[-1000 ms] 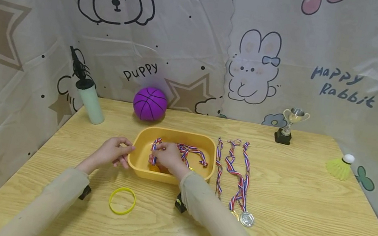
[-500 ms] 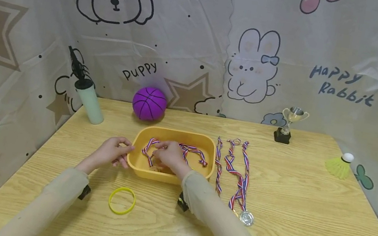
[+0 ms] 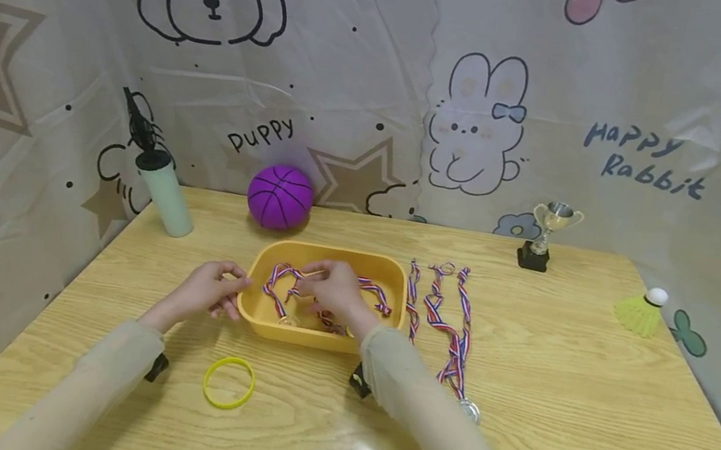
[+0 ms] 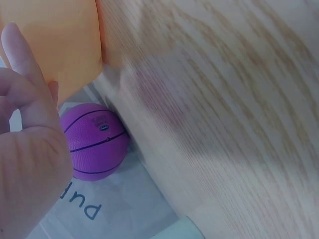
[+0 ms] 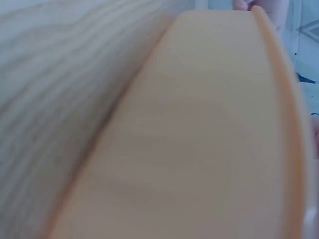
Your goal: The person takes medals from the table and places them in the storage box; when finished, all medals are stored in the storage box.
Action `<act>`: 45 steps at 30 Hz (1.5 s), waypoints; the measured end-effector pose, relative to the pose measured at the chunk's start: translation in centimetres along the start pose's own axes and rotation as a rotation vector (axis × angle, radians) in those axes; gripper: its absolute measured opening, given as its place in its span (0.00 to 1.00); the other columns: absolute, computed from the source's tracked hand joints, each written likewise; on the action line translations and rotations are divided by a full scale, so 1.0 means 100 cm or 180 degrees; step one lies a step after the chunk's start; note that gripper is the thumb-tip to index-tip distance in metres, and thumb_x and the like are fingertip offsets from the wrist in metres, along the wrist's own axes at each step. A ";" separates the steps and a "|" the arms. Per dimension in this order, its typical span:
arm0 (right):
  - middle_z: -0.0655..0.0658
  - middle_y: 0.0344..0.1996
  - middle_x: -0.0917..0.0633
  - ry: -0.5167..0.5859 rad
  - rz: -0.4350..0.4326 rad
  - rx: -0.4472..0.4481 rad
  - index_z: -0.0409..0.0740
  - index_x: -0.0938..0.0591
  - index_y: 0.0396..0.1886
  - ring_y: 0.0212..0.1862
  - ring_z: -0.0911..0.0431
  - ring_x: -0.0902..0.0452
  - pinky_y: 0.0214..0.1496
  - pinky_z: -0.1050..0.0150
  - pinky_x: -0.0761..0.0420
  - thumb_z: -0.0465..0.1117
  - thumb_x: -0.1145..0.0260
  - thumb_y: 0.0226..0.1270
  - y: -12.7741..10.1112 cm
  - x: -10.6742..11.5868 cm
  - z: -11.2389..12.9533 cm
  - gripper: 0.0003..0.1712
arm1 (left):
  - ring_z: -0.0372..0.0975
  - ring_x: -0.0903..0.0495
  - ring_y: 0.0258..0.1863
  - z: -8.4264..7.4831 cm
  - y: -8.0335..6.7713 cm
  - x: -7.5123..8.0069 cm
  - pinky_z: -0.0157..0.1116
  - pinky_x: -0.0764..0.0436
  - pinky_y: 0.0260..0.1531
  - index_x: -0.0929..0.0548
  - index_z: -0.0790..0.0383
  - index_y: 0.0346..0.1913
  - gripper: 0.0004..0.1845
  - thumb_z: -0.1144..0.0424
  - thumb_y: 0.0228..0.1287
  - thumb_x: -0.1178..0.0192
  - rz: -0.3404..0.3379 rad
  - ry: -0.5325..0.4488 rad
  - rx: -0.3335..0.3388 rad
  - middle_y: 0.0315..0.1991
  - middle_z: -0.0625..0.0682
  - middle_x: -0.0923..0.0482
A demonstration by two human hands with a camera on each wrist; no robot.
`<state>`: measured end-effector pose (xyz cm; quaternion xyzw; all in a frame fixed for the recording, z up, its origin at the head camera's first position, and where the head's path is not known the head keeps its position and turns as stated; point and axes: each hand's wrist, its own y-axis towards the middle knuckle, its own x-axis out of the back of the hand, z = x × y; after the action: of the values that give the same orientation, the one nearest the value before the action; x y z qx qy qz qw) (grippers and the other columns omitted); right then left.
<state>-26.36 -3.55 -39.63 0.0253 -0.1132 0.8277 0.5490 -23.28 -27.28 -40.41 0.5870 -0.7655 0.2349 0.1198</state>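
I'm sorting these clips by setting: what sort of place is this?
Probably a staged tabletop set, not a lived-in room: a wooden table enclosed by cartoon-printed cloth, with sports props laid out, such as a small trophy, purple ball and shuttlecock.

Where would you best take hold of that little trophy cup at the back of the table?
Probably by the thin stem of the trophy cup, coming from the front. It stands upright on a dark base, and its two side handles look too small for a firm grip.

Glossy wood-grain table [image 3: 586, 426]; smooth plastic tub [image 3: 312, 335]; woven cloth ribbons [image 3: 439, 311]; shiny metal trophy [image 3: 545, 233]
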 end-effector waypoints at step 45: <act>0.36 0.44 0.21 -0.0888 -0.0338 -0.0280 0.29 0.28 0.58 0.32 0.57 0.25 0.30 0.62 0.20 0.38 0.27 0.55 -0.122 0.187 -0.065 0.33 | 0.35 0.18 0.16 -0.001 -0.001 -0.001 0.27 0.30 0.12 0.33 0.78 0.57 0.22 0.59 0.74 0.50 -0.0063 0.0053 -0.0004 0.17 0.49 0.20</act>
<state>-22.03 19.24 -40.85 0.1220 -0.2230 0.7802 0.5715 -23.16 -27.17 -40.40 0.5924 -0.7588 0.2381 0.1290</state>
